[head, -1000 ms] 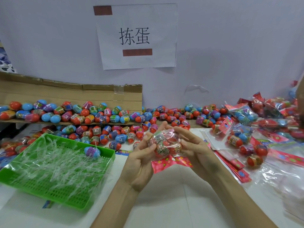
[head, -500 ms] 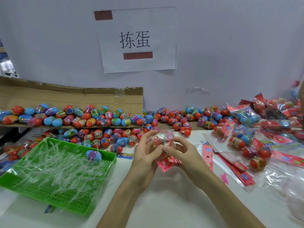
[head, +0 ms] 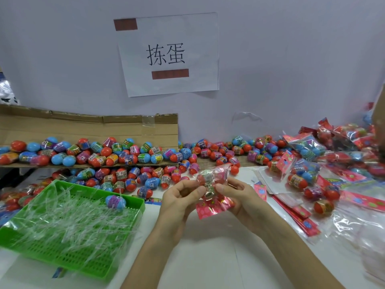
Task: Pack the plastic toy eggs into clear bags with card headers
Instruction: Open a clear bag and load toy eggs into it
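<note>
1. 2 hands at centre of frame, raised over white table (head: 208, 257), forearms entering from lower edge.
2. Left hand (head: 179, 198): fingers curled, thumb and fingertips pinching left side of clear bag (head: 212, 176).
3. Right hand (head: 239, 197): fingers curled, thumb and forefinger pinching same bag at its neck, just above card header (head: 210, 207).
4. Clear bag: between both hands, off the table, filled end toward upper frame. Red eggs with banded labels inside, count not readable through crinkled film.
5. Card header: pink, printed, at lower end of bag, between the 2 palms.
6. Green tray (head: 137, 207): lower left of frame, perforated, filled with clear plastic strips (head: 62, 222). 1 blue-and-purple egg (head: 115, 202) lying on strips at far right corner.
7. Loose toy eggs (head: 125, 155): red, blue and purple, in long heap across middle of frame, partly on cardboard (head: 83, 126) at left, partly on table behind hands.
8. Packed bags (head: 308, 144): heaped at right edge of frame, above and right of right hand.
9. Flat bags (head: 298, 213) with pink headers: stacked just right of right hand, several eggs lying on top.
10. Paper sign (head: 168, 53): on wall, upper centre, 2 printed characters, 2 brown patches.
</note>
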Demonstrator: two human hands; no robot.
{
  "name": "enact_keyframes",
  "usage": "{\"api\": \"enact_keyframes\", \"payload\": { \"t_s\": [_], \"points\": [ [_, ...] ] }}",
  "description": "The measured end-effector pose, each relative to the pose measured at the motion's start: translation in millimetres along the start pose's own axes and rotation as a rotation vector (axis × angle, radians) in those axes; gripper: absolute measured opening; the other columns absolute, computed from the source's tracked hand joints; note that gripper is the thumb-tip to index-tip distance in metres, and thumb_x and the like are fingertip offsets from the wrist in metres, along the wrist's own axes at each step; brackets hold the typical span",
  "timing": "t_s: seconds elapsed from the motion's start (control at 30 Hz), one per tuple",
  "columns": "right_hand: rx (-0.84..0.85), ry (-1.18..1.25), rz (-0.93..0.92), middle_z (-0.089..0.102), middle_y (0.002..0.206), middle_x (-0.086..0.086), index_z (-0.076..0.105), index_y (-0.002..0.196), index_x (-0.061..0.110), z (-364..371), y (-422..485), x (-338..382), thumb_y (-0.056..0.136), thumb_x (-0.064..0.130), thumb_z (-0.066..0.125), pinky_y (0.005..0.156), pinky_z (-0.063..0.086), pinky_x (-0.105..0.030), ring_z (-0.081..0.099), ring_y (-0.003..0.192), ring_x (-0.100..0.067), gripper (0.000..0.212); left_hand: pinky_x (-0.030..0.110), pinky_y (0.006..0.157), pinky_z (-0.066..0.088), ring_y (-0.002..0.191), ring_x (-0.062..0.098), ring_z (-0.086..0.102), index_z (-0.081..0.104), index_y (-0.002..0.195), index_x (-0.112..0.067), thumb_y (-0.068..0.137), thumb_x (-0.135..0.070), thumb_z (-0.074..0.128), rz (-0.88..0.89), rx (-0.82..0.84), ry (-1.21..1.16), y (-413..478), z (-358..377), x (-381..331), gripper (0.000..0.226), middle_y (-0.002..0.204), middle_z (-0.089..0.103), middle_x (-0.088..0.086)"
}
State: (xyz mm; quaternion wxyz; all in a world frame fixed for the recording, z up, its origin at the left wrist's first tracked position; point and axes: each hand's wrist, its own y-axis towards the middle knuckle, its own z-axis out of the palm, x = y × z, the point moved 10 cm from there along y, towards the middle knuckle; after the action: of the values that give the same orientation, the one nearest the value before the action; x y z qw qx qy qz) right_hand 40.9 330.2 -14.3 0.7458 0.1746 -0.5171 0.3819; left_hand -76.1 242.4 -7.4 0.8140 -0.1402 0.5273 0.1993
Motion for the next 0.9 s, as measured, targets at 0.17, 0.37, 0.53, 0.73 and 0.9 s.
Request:
{"api": "enact_keyframes", "payload": {
  "t_s": [0.17, 0.37, 0.53, 0.73, 0.9],
  "points": [
    [-0.023, -0.050, -0.010, 0.071, 0.115, -0.026, 0.072, 0.111, -0.002, -10, 0, 5, 0.074, 0.018, 0.083, 0.076, 0.062, -0.037, 0.072, 0.094, -0.034, 0.043, 0.031, 0.073, 0.063, 0.086, 0.025, 0.074, 0.079, 0.087, -0.010, 0.067, -0.011, 0.079, -0.076, -0.019, -0.103, 1, -1, 8, 0.020, 0.101, 0.076, 0.018],
    [0.063, -0.086, 0.012, 0.071, 0.118, -0.025, 0.071, 0.119, -0.001, -6, -2, 8, 0.072, 0.023, 0.086, 0.075, 0.060, -0.035, 0.072, 0.098, -0.033, 0.055, 0.038, 0.085, 0.060, 0.095, 0.031, 0.071, 0.073, 0.107, 0.001, 0.074, -0.009, 0.074, -0.158, -0.005, -0.141, -1, 2, 15, 0.034, 0.113, 0.072, 0.025],
    [0.119, -0.045, 0.051, 0.071, 0.114, -0.026, 0.068, 0.121, -0.004, -7, -6, 10, 0.080, 0.016, 0.081, 0.077, 0.062, -0.037, 0.071, 0.093, -0.030, 0.048, 0.035, 0.077, 0.064, 0.088, 0.025, 0.076, 0.082, 0.092, -0.007, 0.075, -0.010, 0.073, -0.176, 0.021, -0.177, -4, 6, 15, 0.020, 0.104, 0.077, 0.018],
    [0.164, -0.002, 0.040, 0.059, 0.062, 0.009, 0.078, 0.071, 0.020, -3, -10, 13, 0.088, 0.009, 0.070, 0.048, 0.043, -0.012, 0.044, 0.047, -0.001, 0.022, 0.035, 0.069, 0.064, 0.084, 0.025, 0.078, 0.084, 0.083, -0.011, 0.071, -0.012, 0.074, -0.242, 0.009, -0.264, -7, 6, 21, 0.015, 0.099, 0.079, 0.016],
    [0.227, 0.015, 0.032, 0.058, 0.059, 0.012, 0.077, 0.067, 0.023, 2, -12, 15, 0.088, 0.011, 0.066, 0.052, 0.048, -0.012, 0.049, 0.048, 0.001, 0.027, 0.037, 0.074, 0.065, 0.088, 0.026, 0.078, 0.085, 0.086, -0.011, 0.070, -0.014, 0.075, -0.258, 0.032, -0.260, -6, 6, 24, 0.019, 0.103, 0.079, 0.015]
  ]
}}
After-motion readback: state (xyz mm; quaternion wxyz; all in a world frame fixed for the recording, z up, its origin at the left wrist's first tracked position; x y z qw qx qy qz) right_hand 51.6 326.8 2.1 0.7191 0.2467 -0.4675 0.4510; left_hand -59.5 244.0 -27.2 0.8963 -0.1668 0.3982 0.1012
